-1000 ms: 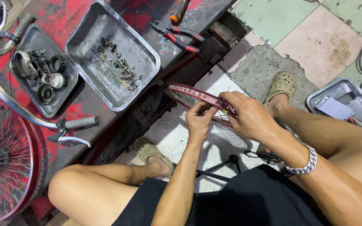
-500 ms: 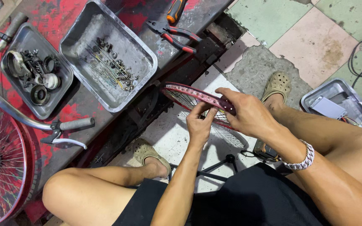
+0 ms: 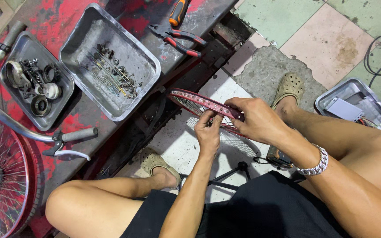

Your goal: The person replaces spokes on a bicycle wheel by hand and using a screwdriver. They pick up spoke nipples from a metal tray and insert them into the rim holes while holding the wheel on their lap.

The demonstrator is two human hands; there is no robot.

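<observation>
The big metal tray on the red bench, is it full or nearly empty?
Nearly empty. The big metal tray shows mostly bare floor, with only a thin scatter of spokes and small nuts lying across its middle.

A worn workshop corner with a red desk and a tiled floor

The floor (image 3: 331,39) at the far right is laid in large green and pink tiles, stained and scuffed, with a rough grey concrete patch (image 3: 265,72) set among them and pale tiles nearer in. A low desk (image 3: 133,17) of chipped red paint (much of it worn down to dark metal) runs along the left side, its edge dropping into a shadowed gap. A black cable (image 3: 378,57) loops over the tiles at the far right. The light is even and falls from above, leaving soft shadows.
</observation>
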